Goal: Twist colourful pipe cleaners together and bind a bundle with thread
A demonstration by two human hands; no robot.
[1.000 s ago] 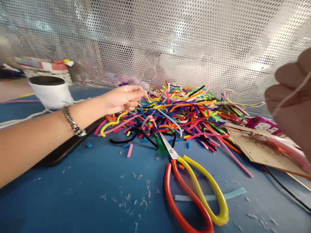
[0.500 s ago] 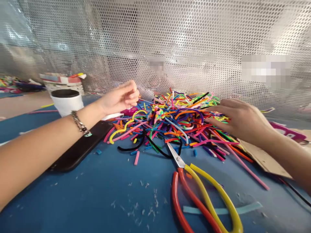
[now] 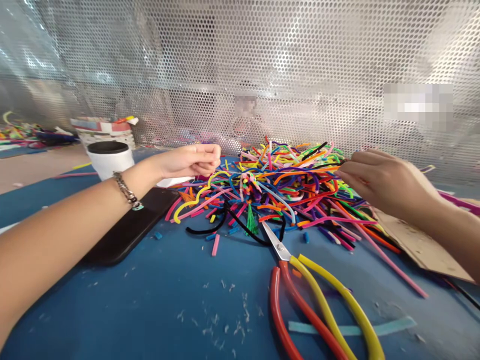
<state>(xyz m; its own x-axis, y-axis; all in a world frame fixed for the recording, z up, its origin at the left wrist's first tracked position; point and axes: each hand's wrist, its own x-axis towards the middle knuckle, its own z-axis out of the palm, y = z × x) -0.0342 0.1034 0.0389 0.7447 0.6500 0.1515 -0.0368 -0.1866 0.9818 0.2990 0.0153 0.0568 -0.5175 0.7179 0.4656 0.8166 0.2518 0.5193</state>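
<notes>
My left hand is closed in a pinch on one end of a thin pale thread. The thread runs taut across to my right hand, whose fingers are pressed together on its other end. Between the hands is a small multicoloured bundle of short fuzzy pieces, with a green tassel below it. Behind and beneath lies a heap of pipe cleaners in many colours. Scissors with one red and one yellow handle rest in front, blades toward the heap.
A black phone lies under my left forearm, near a white cup with a dark inside. Brown cardboard is under my right forearm. A perforated metal panel closes off the back. A light-blue strip crosses beneath the scissor handles.
Both hands have pinched tighter, and the thread between them now shows taut. The bundle looks sharper, with its green tassel hanging down. My view has shifted slightly left.
</notes>
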